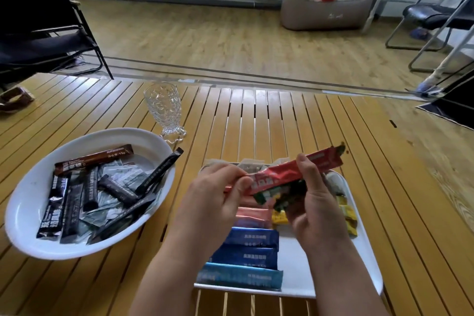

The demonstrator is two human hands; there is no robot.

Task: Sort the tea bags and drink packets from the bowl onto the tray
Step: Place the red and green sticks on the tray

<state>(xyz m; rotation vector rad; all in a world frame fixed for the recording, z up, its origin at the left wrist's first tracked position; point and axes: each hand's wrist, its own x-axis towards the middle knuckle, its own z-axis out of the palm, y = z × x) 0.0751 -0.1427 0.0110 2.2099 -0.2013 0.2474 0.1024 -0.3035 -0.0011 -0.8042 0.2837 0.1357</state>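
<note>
Both hands hover over the white tray. My left hand pinches the lower end of a long red drink packet. My right hand grips that red packet near its middle together with green packets underneath. On the tray lie blue packets, pink packets, yellow packets and pale tea bags at the far edge. The white bowl at the left holds several black and brown stick packets and dark green sachets.
A clear cut-glass tumbler stands behind the bowl on the slatted wooden table. Black chairs stand at the far left and far right. A beige cushion seat lies on the floor beyond the table.
</note>
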